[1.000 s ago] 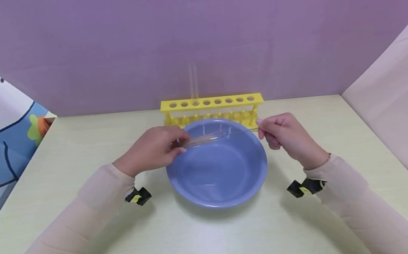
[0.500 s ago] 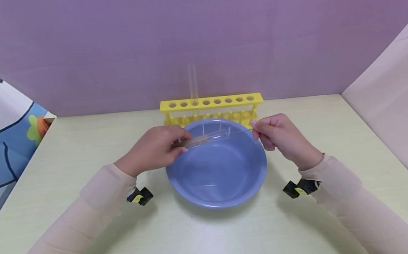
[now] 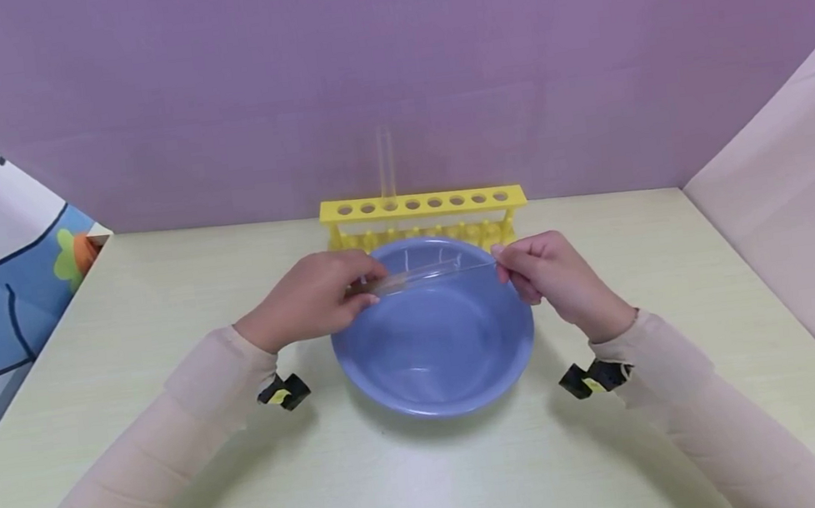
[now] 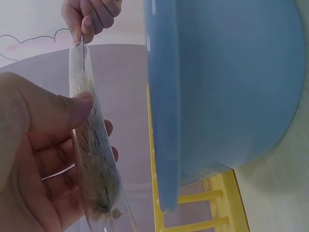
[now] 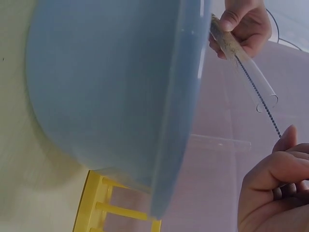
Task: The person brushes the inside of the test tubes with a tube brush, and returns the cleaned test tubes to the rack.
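My left hand (image 3: 322,295) grips a clear test tube (image 3: 428,272) between thumb and fingers, above the far part of a blue basin (image 3: 434,351). Inside the tube sits the bristle head of a test tube brush (image 4: 99,164), bristles pressed against the glass. Its twisted wire handle (image 5: 260,99) comes out of the tube's open mouth. Across the basin, my right hand (image 3: 550,280) pinches the end of that wire, a short way from the mouth. The tube lies nearly level, mouth to the right.
Behind the basin stands a yellow test tube rack (image 3: 422,204) with a row of holes. One clear test tube (image 3: 386,168) is upright in it. A purple backdrop (image 3: 388,80) rises at the table's (image 3: 434,486) far edge.
My right hand has moved left toward the tube's mouth, and less of the brush wire shows outside. The left hand with the tube has shifted slightly right.
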